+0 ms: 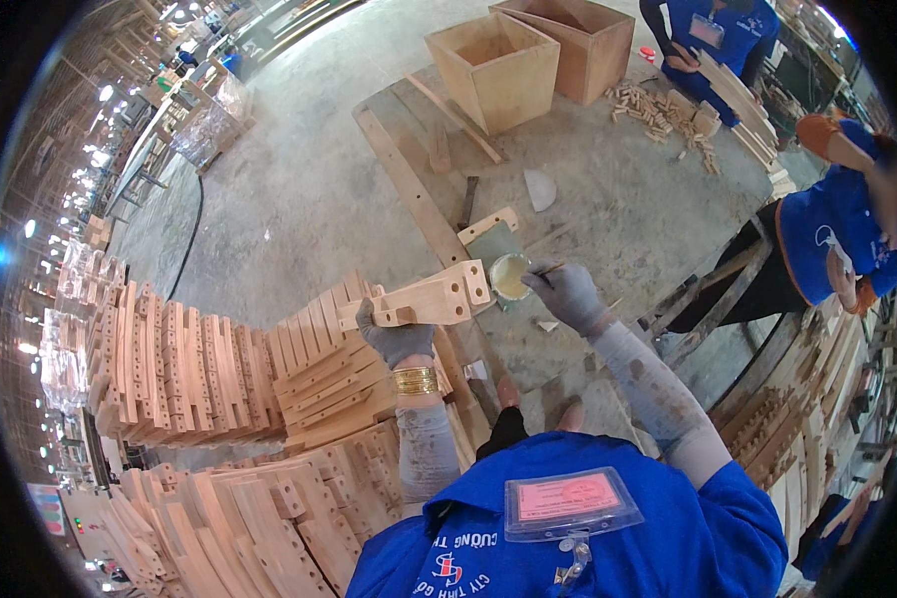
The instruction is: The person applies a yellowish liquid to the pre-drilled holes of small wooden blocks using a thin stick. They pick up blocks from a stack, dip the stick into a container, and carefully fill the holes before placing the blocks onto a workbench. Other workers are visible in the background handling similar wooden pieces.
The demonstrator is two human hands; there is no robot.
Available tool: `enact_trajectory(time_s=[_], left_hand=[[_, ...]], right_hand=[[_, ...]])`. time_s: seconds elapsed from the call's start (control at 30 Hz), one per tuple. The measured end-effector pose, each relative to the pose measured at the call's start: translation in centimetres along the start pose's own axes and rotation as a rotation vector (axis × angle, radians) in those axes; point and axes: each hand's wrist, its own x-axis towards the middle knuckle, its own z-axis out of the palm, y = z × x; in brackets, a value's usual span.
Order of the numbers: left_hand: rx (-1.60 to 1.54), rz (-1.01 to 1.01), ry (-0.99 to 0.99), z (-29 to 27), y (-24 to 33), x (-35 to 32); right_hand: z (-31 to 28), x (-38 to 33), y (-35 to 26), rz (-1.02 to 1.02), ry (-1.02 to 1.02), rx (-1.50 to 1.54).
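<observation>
My left hand (397,334), in a grey glove, is closed around pale wooden parts (424,299) lying side by side. Round holes show in their right ends. Just right of those ends stands a small round cup (509,276) with a cream-coloured substance inside. My right hand (568,296), gloved too, is at the cup's right rim with its fingers pinched on a thin stick (544,268). Whether the stick has a brush tip cannot be made out. Behind the cup, a drilled wooden block (490,225) and a hammer-like tool (468,201) lie on the work surface.
Stacked wooden parts (184,369) fill the left side, with more stacks (259,508) at lower left. Two wooden bins (498,75) stand ahead near a heap of dowels (658,110). Co-workers in blue shirts (817,239) are at the right, beside further wood piles (797,409).
</observation>
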Motion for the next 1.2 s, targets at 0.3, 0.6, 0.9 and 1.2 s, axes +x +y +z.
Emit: enact_trajectory(time_s=[0.3,0.6,0.9,1.2], left_hand=[[-0.035,-0.007,0.031,-1.7,0.4,1.5],[0.009,-0.064,0.085,-1.4,-0.6,3.5],[0.117,0.013,0.009,-1.2,-1.9,5.7],[0.095,-0.065,-0.034,4.5,-5.1,2.0]], right_hand=[[1.8,-0.6,1.9,0.074,-0.039,0.036],[-1.3,-2.1,0.1,0.348,0.134,0.709],[-9.5,-2.1,-9.7,0.176,0.207,0.992],[-10.7,-2.9,-10.0,0.094,0.189,0.854]])
